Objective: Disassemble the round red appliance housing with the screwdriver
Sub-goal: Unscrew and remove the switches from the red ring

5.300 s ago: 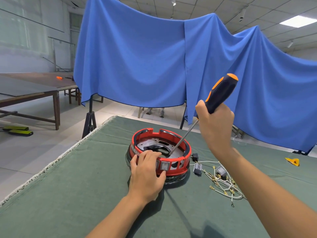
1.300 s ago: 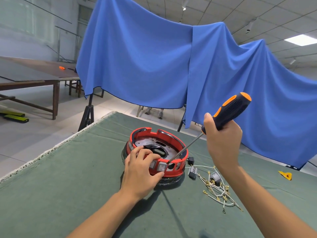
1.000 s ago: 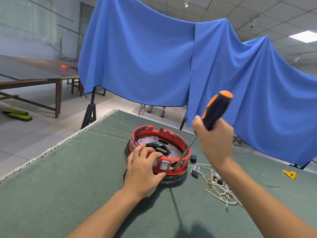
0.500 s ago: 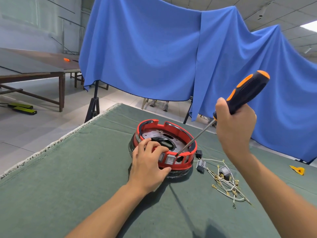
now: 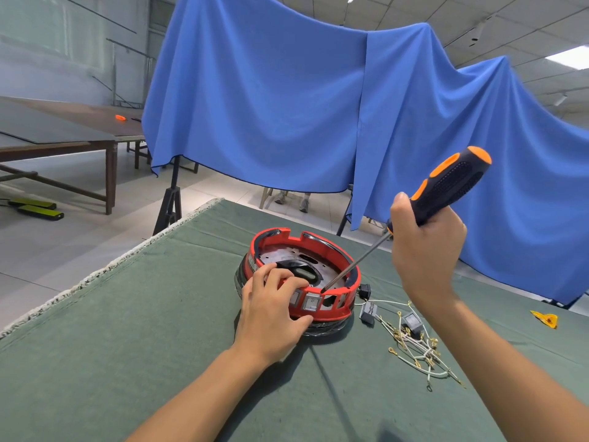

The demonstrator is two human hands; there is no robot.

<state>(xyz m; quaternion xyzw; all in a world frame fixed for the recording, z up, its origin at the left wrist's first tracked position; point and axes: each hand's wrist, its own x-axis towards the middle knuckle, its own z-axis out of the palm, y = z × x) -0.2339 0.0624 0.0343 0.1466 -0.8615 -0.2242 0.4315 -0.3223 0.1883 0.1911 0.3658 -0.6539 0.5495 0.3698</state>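
Observation:
The round red housing (image 5: 331, 309) stands open side up on the green table cloth (image 5: 127, 346), with a grey metal plate and a black part inside. My left hand (image 5: 271, 311) grips its near rim, fingers curled over the edge and thumb against the outer wall. My right hand (image 5: 424, 250) holds the black and orange screwdriver (image 5: 446, 186) by the handle, raised to the right of the housing. The thin shaft slants down to the left, and its tip touches the inner side of the near rim, just above a small grey switch.
A tangle of white wires with gold terminals and small black parts (image 5: 411, 339) lies right of the housing. A yellow scrap (image 5: 545, 319) sits at the far right. A blue cloth (image 5: 287, 106) hangs behind the table. The table's frayed left edge (image 5: 105, 269) drops to the floor.
Over the last second the screwdriver handle swung from steeper to flatter and out to the right. Its tip stayed at the near inner rim. My left hand kept its grip on the housing.

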